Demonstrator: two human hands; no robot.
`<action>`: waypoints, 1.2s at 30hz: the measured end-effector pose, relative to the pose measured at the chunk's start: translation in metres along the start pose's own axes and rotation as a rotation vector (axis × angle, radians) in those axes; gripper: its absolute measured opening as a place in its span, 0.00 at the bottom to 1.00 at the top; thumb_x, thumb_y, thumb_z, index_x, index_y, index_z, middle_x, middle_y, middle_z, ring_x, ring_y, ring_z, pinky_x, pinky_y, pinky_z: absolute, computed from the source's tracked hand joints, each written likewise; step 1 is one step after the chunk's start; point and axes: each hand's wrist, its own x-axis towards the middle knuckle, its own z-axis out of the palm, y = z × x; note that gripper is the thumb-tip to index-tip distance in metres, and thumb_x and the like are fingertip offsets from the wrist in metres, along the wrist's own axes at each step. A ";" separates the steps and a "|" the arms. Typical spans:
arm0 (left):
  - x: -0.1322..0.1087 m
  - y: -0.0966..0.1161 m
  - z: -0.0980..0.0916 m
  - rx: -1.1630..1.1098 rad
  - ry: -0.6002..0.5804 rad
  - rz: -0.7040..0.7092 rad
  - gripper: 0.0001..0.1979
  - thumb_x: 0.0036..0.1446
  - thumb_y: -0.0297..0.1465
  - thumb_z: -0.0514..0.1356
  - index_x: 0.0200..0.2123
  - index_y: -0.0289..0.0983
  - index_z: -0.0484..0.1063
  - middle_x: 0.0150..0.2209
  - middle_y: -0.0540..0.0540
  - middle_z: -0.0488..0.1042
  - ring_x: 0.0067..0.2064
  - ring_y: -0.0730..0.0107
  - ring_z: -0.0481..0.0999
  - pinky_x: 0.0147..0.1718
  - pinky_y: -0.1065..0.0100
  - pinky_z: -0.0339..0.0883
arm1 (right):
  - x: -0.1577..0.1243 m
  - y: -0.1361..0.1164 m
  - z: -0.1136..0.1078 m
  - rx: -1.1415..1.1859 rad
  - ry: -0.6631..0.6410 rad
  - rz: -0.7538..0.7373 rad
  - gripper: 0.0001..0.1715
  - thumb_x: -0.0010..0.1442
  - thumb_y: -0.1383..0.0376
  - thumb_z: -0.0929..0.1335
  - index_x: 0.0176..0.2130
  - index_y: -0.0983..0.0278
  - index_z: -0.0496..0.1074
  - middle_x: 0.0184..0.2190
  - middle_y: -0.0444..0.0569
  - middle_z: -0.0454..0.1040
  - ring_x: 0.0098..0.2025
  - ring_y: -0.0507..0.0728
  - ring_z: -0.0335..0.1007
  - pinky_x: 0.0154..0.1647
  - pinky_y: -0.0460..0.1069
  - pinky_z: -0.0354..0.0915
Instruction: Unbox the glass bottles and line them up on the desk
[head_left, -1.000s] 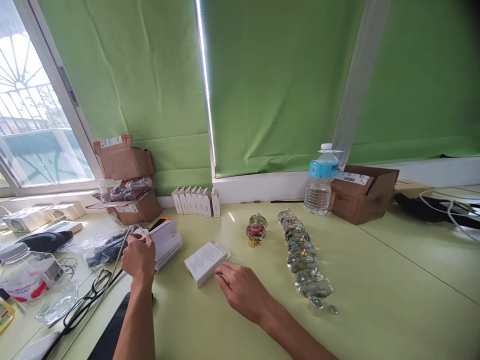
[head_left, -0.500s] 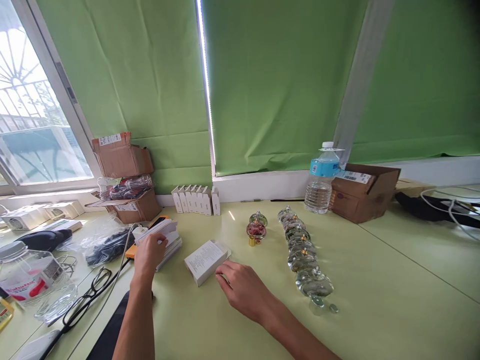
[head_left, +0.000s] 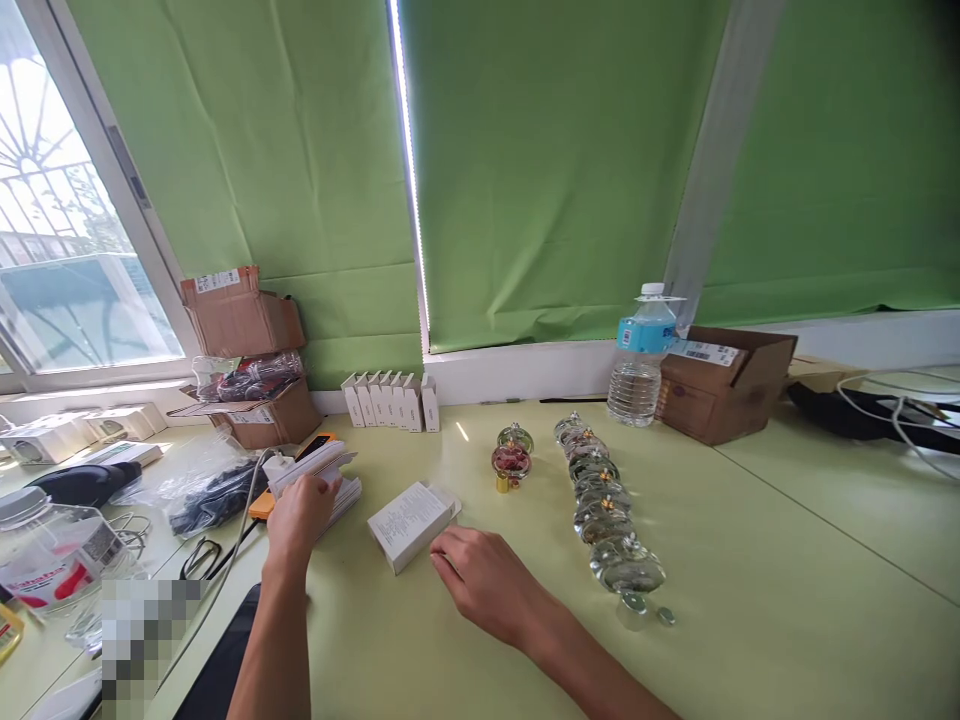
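We at stack now: left hand (head_left: 298, 518), grip closed on white card stack (head_left: 331, 477), just left of white box (head_left: 411, 526); right hand (head_left: 486, 578) open on table (head_left: 750, 600), fingertips just beside box.

Our left hand (head_left: 298, 518) lies across the top of a loose, fanned stack of flat white cartons (head_left: 334, 482), its edges slightly splayed and tilted. A white box (head_left: 411, 526), printed with small dark text on its upper face, lies flat at an angle, just beside the curled fingers (head_left: 450, 550) of our right hand (head_left: 487, 578).
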 end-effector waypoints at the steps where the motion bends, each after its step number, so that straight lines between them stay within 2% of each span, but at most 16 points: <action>1: -0.001 0.004 -0.001 0.013 -0.025 0.039 0.13 0.50 0.42 0.62 0.22 0.40 0.76 0.28 0.41 0.78 0.39 0.51 0.77 0.36 0.62 0.64 | 0.000 0.000 0.000 -0.002 -0.001 0.000 0.14 0.68 0.65 0.58 0.35 0.62 0.69 0.34 0.45 0.74 0.34 0.55 0.71 0.33 0.48 0.56; 5: -0.010 0.027 0.002 0.018 -0.164 0.247 0.17 0.57 0.45 0.55 0.38 0.41 0.77 0.40 0.41 0.79 0.47 0.53 0.75 0.44 0.63 0.63 | 0.000 -0.002 0.000 -0.032 -0.003 -0.008 0.15 0.68 0.65 0.57 0.35 0.62 0.70 0.34 0.46 0.75 0.34 0.56 0.71 0.32 0.49 0.56; 7: -0.019 0.040 0.011 -0.008 -0.266 0.354 0.22 0.54 0.49 0.57 0.46 0.41 0.74 0.47 0.41 0.77 0.50 0.56 0.73 0.47 0.64 0.63 | -0.001 -0.003 0.000 -0.058 -0.003 -0.007 0.15 0.67 0.65 0.58 0.34 0.62 0.70 0.34 0.46 0.75 0.34 0.56 0.71 0.31 0.49 0.55; 9: -0.030 0.048 0.022 -0.023 -0.379 0.429 0.30 0.47 0.50 0.62 0.50 0.41 0.71 0.52 0.41 0.74 0.53 0.57 0.72 0.49 0.64 0.63 | -0.001 -0.002 0.000 -0.081 0.000 -0.005 0.15 0.67 0.65 0.58 0.34 0.63 0.70 0.34 0.46 0.75 0.34 0.56 0.71 0.31 0.49 0.55; 10: -0.035 0.051 0.028 -0.022 -0.429 0.450 0.32 0.43 0.50 0.65 0.49 0.41 0.71 0.52 0.41 0.73 0.53 0.56 0.71 0.49 0.64 0.64 | -0.001 -0.002 0.000 -0.086 0.002 -0.007 0.14 0.67 0.66 0.58 0.34 0.63 0.70 0.34 0.46 0.75 0.34 0.56 0.71 0.31 0.49 0.55; 12: -0.044 0.055 0.039 -0.012 -0.503 0.474 0.29 0.36 0.48 0.68 0.41 0.39 0.73 0.47 0.40 0.75 0.50 0.53 0.73 0.45 0.62 0.66 | -0.001 -0.001 0.000 -0.087 0.001 -0.010 0.15 0.67 0.66 0.58 0.35 0.63 0.70 0.34 0.46 0.75 0.33 0.55 0.71 0.31 0.49 0.55; 14: -0.049 0.056 0.046 -0.011 -0.528 0.482 0.25 0.34 0.46 0.69 0.35 0.38 0.71 0.39 0.42 0.76 0.43 0.53 0.75 0.39 0.61 0.67 | -0.001 0.000 -0.001 -0.086 -0.002 -0.013 0.15 0.67 0.65 0.57 0.36 0.63 0.70 0.34 0.46 0.75 0.33 0.55 0.71 0.31 0.49 0.55; 16: -0.050 0.058 0.050 -0.029 -0.507 0.479 0.25 0.36 0.45 0.68 0.37 0.39 0.68 0.35 0.45 0.76 0.38 0.55 0.75 0.35 0.62 0.66 | -0.002 0.000 -0.002 -0.093 -0.003 -0.010 0.15 0.67 0.65 0.57 0.35 0.63 0.70 0.34 0.46 0.75 0.33 0.55 0.71 0.30 0.49 0.55; 18: -0.049 0.060 0.053 -0.059 -0.447 0.468 0.28 0.38 0.44 0.67 0.42 0.40 0.65 0.35 0.46 0.75 0.38 0.56 0.75 0.34 0.62 0.66 | -0.002 -0.001 -0.004 -0.102 -0.008 -0.008 0.15 0.67 0.65 0.57 0.35 0.63 0.70 0.34 0.47 0.75 0.33 0.55 0.71 0.30 0.48 0.54; 23: -0.045 0.069 0.062 -0.170 -0.214 0.455 0.30 0.53 0.44 0.58 0.56 0.36 0.56 0.45 0.39 0.71 0.47 0.52 0.73 0.42 0.57 0.65 | -0.003 -0.003 -0.004 -0.120 -0.027 -0.016 0.16 0.66 0.65 0.58 0.34 0.64 0.71 0.33 0.48 0.76 0.33 0.56 0.72 0.30 0.48 0.56; 27: -0.045 0.071 0.069 -0.278 -0.119 0.532 0.30 0.61 0.39 0.50 0.64 0.39 0.46 0.48 0.41 0.70 0.43 0.60 0.75 0.41 0.60 0.67 | -0.005 -0.002 -0.001 -0.137 -0.036 -0.020 0.15 0.65 0.66 0.58 0.33 0.64 0.71 0.32 0.50 0.76 0.33 0.57 0.73 0.31 0.48 0.57; 28: -0.045 0.071 0.071 -0.300 -0.104 0.560 0.29 0.62 0.38 0.50 0.64 0.40 0.47 0.49 0.41 0.69 0.43 0.62 0.74 0.41 0.61 0.67 | -0.005 -0.002 0.000 -0.141 -0.041 -0.023 0.15 0.65 0.66 0.59 0.33 0.64 0.71 0.32 0.50 0.76 0.32 0.57 0.73 0.31 0.48 0.58; 30: -0.047 0.071 0.077 -0.328 -0.077 0.608 0.23 0.63 0.37 0.49 0.60 0.41 0.57 0.51 0.41 0.68 0.44 0.63 0.73 0.42 0.62 0.68 | -0.006 -0.003 0.001 -0.145 -0.053 -0.035 0.14 0.64 0.66 0.59 0.33 0.65 0.71 0.31 0.50 0.76 0.32 0.57 0.73 0.31 0.48 0.59; 33: -0.051 0.073 0.089 -0.310 -0.068 0.642 0.16 0.63 0.36 0.48 0.46 0.40 0.72 0.53 0.42 0.66 0.46 0.63 0.73 0.40 0.65 0.69 | -0.008 -0.006 0.000 -0.146 -0.074 -0.050 0.13 0.63 0.65 0.60 0.34 0.65 0.72 0.32 0.50 0.77 0.32 0.58 0.74 0.31 0.49 0.62; 34: -0.053 0.075 0.093 -0.287 -0.067 0.644 0.16 0.63 0.36 0.48 0.43 0.40 0.75 0.54 0.42 0.65 0.46 0.63 0.73 0.40 0.66 0.69 | -0.008 -0.008 0.000 -0.146 -0.085 -0.054 0.13 0.63 0.65 0.60 0.35 0.65 0.72 0.32 0.51 0.77 0.32 0.59 0.74 0.31 0.49 0.63; 36: -0.057 0.078 0.103 -0.216 -0.063 0.640 0.17 0.64 0.35 0.48 0.43 0.41 0.76 0.56 0.43 0.63 0.48 0.63 0.72 0.42 0.66 0.68 | -0.009 -0.011 0.000 -0.149 -0.114 -0.059 0.13 0.62 0.65 0.61 0.36 0.65 0.73 0.31 0.51 0.77 0.32 0.60 0.75 0.31 0.50 0.64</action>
